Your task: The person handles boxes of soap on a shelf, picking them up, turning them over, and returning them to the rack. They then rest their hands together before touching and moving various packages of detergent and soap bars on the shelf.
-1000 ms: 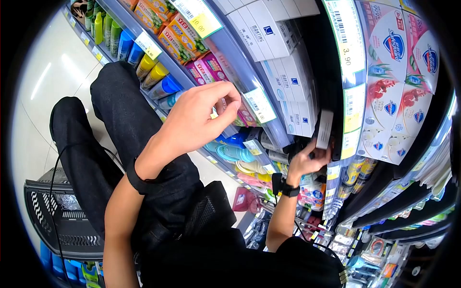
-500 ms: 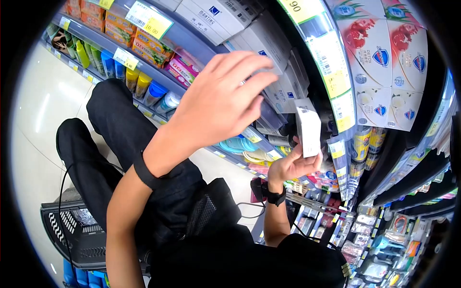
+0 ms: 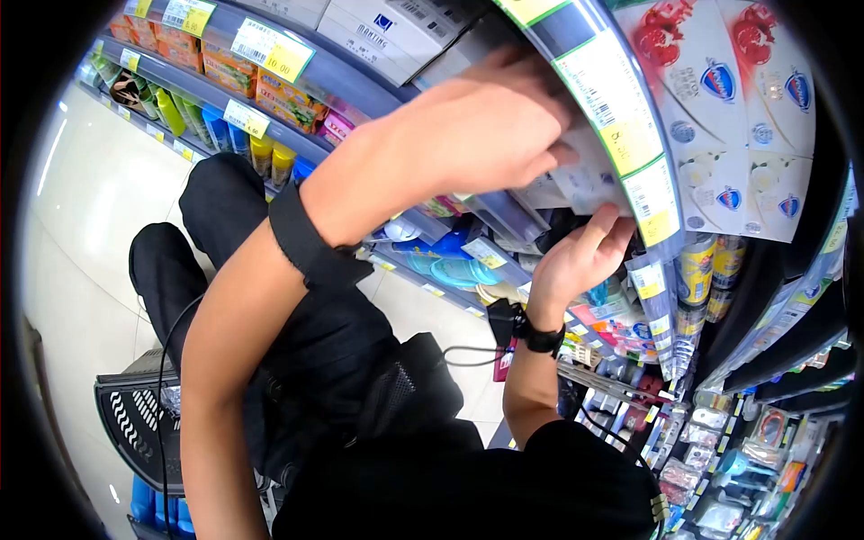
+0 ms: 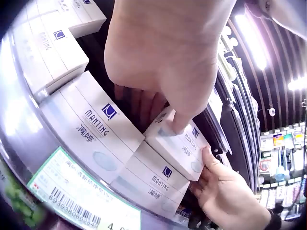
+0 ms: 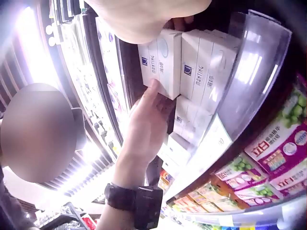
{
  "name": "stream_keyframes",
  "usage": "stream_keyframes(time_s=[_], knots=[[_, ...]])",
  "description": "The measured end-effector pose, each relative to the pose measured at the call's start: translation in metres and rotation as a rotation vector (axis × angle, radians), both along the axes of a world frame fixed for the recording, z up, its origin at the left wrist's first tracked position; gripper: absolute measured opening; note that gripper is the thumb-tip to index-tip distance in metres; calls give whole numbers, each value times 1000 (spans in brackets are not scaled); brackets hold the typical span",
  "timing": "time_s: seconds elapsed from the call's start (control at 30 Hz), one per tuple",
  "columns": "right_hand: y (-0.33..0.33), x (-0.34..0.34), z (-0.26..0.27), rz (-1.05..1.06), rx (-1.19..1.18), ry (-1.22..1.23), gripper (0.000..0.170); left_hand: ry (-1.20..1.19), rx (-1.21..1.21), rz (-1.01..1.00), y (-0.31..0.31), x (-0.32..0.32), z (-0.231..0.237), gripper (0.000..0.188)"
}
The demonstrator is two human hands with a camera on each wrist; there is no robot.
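Observation:
A white boxed Manting soap [image 4: 178, 152] sits in front of the shelf stack, with its printed face towards me. My left hand [image 3: 450, 135] pinches one end, thumb on the front and fingers behind. At the other end my right hand [image 3: 583, 261] holds it, its thumb [image 4: 209, 155] at the front edge and the other fingers underneath. In the right wrist view the left hand [image 5: 144, 127] reaches up from below to the same box, while part of the right hand [image 5: 148, 19] covers the top. More Manting boxes [image 4: 103, 129] stand directly beside and under it.
A price strip [image 4: 81, 191] runs along the shelf lip. Safeguard soap packs [image 3: 720, 135] hang over the shelf at right. Below are orange detergent packs [image 3: 288, 99] and bottles. A black basket [image 3: 112, 396] stands on the floor at left, and cables trail from the wrists.
My right hand lifted the soap box away from the dark shelf gap and turned it. My left hand, earlier off to the left with nothing in it, has moved right and now grips the box too.

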State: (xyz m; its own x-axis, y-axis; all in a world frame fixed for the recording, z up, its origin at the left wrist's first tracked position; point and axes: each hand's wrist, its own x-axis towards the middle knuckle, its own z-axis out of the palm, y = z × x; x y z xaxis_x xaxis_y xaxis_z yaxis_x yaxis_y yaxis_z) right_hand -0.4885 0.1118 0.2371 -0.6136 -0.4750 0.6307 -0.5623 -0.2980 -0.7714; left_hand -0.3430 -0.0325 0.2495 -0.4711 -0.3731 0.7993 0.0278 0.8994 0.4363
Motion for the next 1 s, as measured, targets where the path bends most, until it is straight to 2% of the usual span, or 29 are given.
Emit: stream_keyframes(time_s=[0.07, 0.1, 0.2, 0.3, 0.4, 0.5, 0.57, 0.6, 0.63, 0.7, 0.73, 0.77, 0.83, 0.87, 0.97, 1.0], knots=[[-9, 0, 0, -50, -1, -26, 28, -101, 5, 33, -6, 5, 7, 29], [-13, -2, 2, 0, -1, -66, 26, -92, 0, 32, -9, 4, 7, 29], [-18, -8, 1, 2, 11, -105, 27, -83, -24, 39, -15, 4, 10, 29], [-19, -9, 2, 40, -12, -77, 26, -96, 58, -54, -20, 8, 15, 28], [-21, -6, 4, 70, 2, -46, 25, -157, 99, -35, -21, 15, 19, 27], [-22, -3, 4, 64, 75, -39, 26, -214, 65, 88, -25, 16, 11, 26], [-26, -5, 1, 24, 86, -92, 27, -449, 169, 24, -23, 22, 16, 57], [-25, -9, -3, 11, 119, -69, 39, -445, 144, 49, -21, 24, 17, 58], [-25, -12, -5, 31, 126, -83, 44, -441, 120, 74, -19, 25, 17, 58], [-24, -14, -5, 77, 145, -116, 53, -192, -76, 240, -15, 25, 7, 26], [-23, -17, -6, 112, 201, -63, 65, -207, -135, 294, -15, 26, 6, 28], [-25, -19, -7, 132, 246, -15, 66, -290, -102, 236, -17, 27, 7, 43], [-27, -23, -7, 169, 335, 86, 68, -361, -66, 163, -21, 28, 14, 45], [-26, -27, 0, 185, 442, 62, 72, -382, -67, 127, -24, 26, 18, 47], [-25, -34, 16, 225, 712, 171, 74, -422, -74, 47, -31, 19, 27, 51], [-26, -38, 16, 214, 665, 179, 63, -439, -73, 18, -33, 16, 30, 52]])
